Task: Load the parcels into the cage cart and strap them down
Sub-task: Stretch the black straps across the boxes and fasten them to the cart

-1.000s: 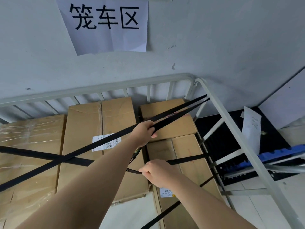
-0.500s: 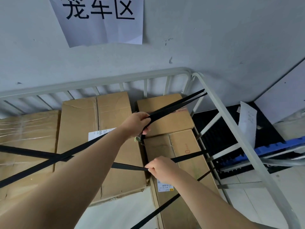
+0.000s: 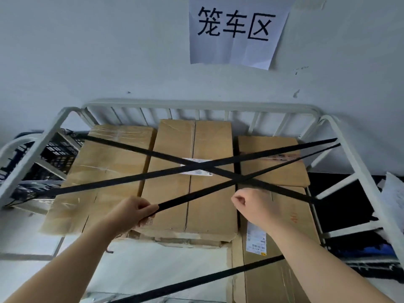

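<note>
Sit packed as boxes (image 3: 192, 145) inside cart (image 3: 196, 104), against wall (image 3: 109, 51), under black straps (image 3: 131, 178) crossing in an X. Grips one strap's near end with left hand (image 3: 133, 212), fingers curled round it, above middle box's front edge. Holds right hand (image 3: 251, 206) just beside the crossing, fingers curled in; cannot tell whether pinching anything. Taped on wall above: sign (image 3: 236, 29).

Both forearms are reaching away from the near side. The left hand (image 3: 133, 212) is gripping a black strap (image 3: 196, 195). The right hand (image 3: 251, 204), to its right, is curling in a loose fist.
</note>
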`<state>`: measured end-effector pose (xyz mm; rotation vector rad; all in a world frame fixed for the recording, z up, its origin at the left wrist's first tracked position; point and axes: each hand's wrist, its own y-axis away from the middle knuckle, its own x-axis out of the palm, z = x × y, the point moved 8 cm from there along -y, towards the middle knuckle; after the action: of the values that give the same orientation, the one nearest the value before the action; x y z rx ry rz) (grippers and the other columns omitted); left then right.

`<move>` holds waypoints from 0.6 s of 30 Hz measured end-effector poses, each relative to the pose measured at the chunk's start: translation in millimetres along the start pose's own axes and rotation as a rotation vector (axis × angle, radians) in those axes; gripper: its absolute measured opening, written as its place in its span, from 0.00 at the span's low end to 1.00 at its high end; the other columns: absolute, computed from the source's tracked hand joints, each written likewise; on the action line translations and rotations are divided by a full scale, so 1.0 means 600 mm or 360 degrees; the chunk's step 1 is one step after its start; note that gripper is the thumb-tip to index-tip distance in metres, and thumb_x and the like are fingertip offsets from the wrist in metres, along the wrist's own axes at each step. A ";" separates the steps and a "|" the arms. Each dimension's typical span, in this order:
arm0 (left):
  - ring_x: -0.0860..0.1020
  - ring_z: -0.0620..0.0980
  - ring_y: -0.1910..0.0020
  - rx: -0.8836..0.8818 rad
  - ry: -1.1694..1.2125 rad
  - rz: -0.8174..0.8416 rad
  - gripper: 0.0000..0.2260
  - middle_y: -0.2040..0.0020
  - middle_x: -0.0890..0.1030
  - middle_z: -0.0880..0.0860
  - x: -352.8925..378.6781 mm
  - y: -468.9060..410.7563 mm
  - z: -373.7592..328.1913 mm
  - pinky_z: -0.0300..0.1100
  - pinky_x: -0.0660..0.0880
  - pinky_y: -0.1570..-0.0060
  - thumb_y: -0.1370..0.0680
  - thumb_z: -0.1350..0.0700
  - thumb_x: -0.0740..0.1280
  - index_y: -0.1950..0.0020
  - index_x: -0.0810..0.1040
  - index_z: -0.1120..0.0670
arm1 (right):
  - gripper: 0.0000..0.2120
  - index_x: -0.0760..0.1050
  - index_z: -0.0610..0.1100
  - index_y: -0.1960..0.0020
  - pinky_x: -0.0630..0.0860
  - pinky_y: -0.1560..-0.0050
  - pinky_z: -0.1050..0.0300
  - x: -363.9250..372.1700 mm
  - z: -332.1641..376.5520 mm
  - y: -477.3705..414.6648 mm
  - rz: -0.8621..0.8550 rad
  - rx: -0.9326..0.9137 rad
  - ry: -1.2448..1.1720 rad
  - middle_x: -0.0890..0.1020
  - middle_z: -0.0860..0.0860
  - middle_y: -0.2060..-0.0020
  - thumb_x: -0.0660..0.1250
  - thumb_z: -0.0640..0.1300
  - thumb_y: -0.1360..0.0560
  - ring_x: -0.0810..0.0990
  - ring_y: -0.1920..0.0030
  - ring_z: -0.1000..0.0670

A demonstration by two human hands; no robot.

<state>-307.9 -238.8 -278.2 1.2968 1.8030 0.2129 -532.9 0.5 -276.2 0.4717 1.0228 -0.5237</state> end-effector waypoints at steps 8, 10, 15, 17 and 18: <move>0.68 0.40 0.79 0.0215 -0.0044 -0.0099 0.10 0.73 0.79 0.45 -0.066 0.084 0.109 0.31 0.64 0.77 0.22 0.49 0.67 0.61 0.83 0.50 | 0.20 0.72 0.52 0.34 0.67 0.33 0.48 0.100 0.292 -0.050 0.0517 -0.0313 0.0205 0.74 0.53 0.37 0.62 0.57 0.23 0.68 0.34 0.50; 0.68 0.40 0.80 0.0250 -0.0061 -0.0132 0.11 0.74 0.79 0.45 -0.090 0.092 0.137 0.30 0.63 0.78 0.23 0.48 0.68 0.63 0.82 0.50 | 0.11 0.78 0.55 0.45 0.77 0.51 0.53 0.161 0.371 -0.052 0.0778 -0.0236 0.0029 0.81 0.54 0.50 0.63 0.56 0.24 0.78 0.49 0.52; 0.72 0.39 0.78 0.0272 0.0016 0.0036 0.07 0.67 0.83 0.46 -0.127 0.099 0.217 0.32 0.69 0.76 0.24 0.50 0.70 0.61 0.80 0.47 | 0.12 0.76 0.56 0.70 0.67 0.70 0.60 0.266 0.487 -0.071 0.1011 -0.0063 -0.0121 0.76 0.57 0.73 0.69 0.54 0.28 0.74 0.70 0.55; 0.74 0.39 0.77 0.0276 0.0060 0.0103 0.06 0.64 0.84 0.46 -0.140 0.103 0.248 0.32 0.70 0.75 0.23 0.52 0.69 0.60 0.79 0.47 | 0.10 0.79 0.55 0.68 0.67 0.70 0.59 0.296 0.503 -0.074 0.1076 0.0025 -0.0129 0.74 0.57 0.74 0.70 0.56 0.29 0.72 0.70 0.53; 0.75 0.40 0.76 0.0271 0.0094 0.0123 0.05 0.63 0.85 0.46 -0.147 0.104 0.263 0.32 0.70 0.75 0.23 0.53 0.69 0.60 0.79 0.47 | 0.10 0.81 0.54 0.65 0.66 0.69 0.58 0.307 0.511 -0.073 0.1109 0.0050 -0.0117 0.73 0.55 0.73 0.70 0.57 0.29 0.71 0.70 0.52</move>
<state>-144.3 -337.7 -287.9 1.4952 1.8549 0.1442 -276.3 -250.8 -309.5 0.7859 0.7163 0.0669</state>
